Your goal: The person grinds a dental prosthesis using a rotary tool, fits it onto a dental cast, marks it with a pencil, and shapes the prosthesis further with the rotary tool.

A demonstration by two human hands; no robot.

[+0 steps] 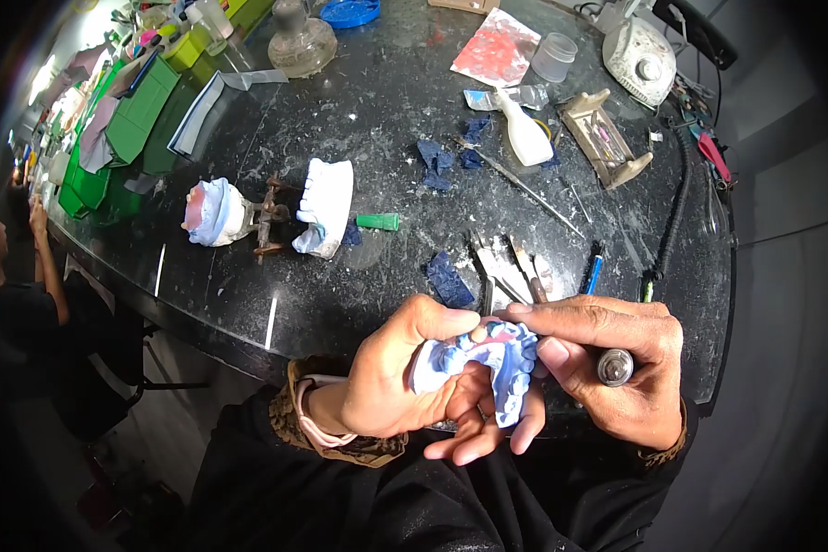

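Observation:
My left hand (pixel 386 379) is wrapped around a blue-and-white dental cast (pixel 510 379), an arch with teeth and a pink patch near the front. The thumb presses on its upper edge, and the other fingers support it from below. Over the cast's right side, my right hand (pixel 630 363) is closed around a tool with a round metal butt end (pixel 615 367); its working tip is hidden. The right index fingertip reaches the cast's top edge. Just beyond the hands lie several slim hand tools (pixel 515 271) and a dark blue scrap (pixel 449 280).
An articulator (pixel 269 217) with two more casts lies left on the black bench (pixel 322 308), beside a green tube (pixel 378 222). Further back are a white bottle (pixel 526 133), a tool rack (pixel 605 138) and a white control unit (pixel 642 69). A person (pixel 29 285) sits far left.

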